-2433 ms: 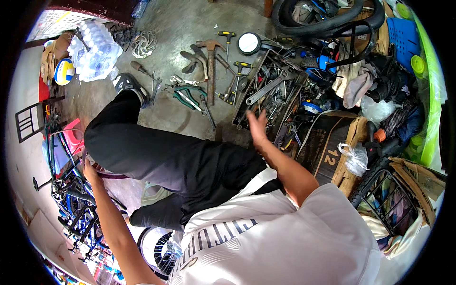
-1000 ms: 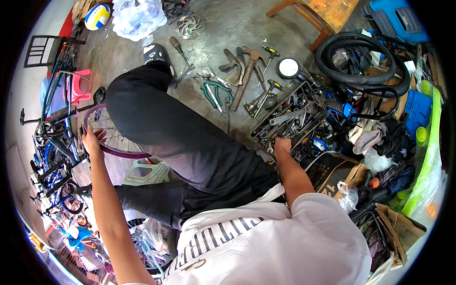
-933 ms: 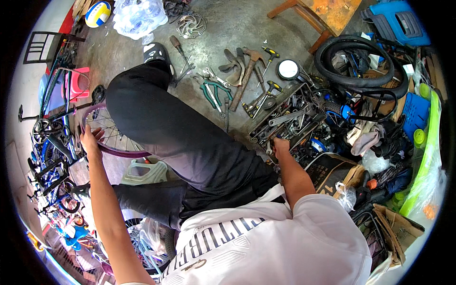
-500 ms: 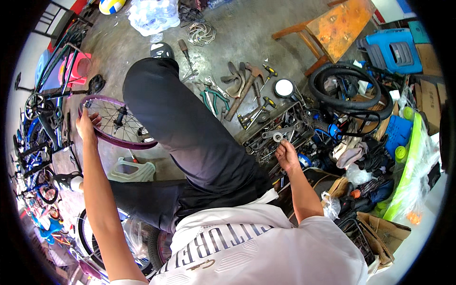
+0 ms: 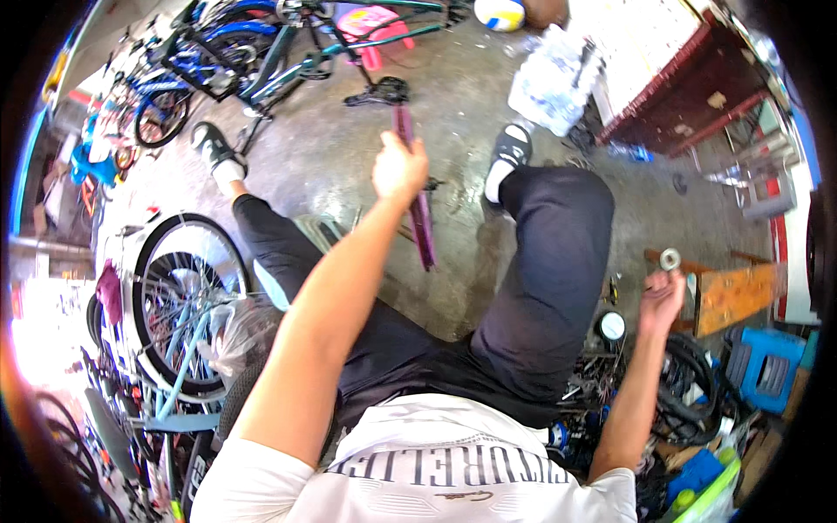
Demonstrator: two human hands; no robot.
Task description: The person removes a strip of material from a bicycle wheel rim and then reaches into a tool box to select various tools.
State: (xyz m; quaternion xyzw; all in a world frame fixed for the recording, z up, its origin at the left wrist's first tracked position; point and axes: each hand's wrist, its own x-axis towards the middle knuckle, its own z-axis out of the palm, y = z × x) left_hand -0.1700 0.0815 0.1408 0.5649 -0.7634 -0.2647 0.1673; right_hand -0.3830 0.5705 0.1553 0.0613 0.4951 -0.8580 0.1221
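My left hand [image 5: 400,168] is closed on the rim of a bicycle wheel [image 5: 423,228] with a purple rim, held up between my legs and seen nearly edge-on. Its hub axle sticks out at the side. Out to the right, my right hand [image 5: 661,301] pinches a pale, ring-ended metal piece [image 5: 670,259] at its fingertips. Whether this is a spanner's end or a loose ring, I cannot tell, as the fingers hide the rest.
Bicycles [image 5: 296,65] stand at the far left, with a pink stool [image 5: 375,30] behind. Another wheel [image 5: 187,296] is at my left. A wooden stool [image 5: 737,296], a blue plastic stool [image 5: 767,370] and black tyres [image 5: 689,392] lie right, beside tools. A dark red cabinet [image 5: 697,87] stands far right.
My view has turned left. The wheel has gone from a slanted face view to nearly edge-on. My right hand has lifted away from the tool pile with the ring-ended piece.
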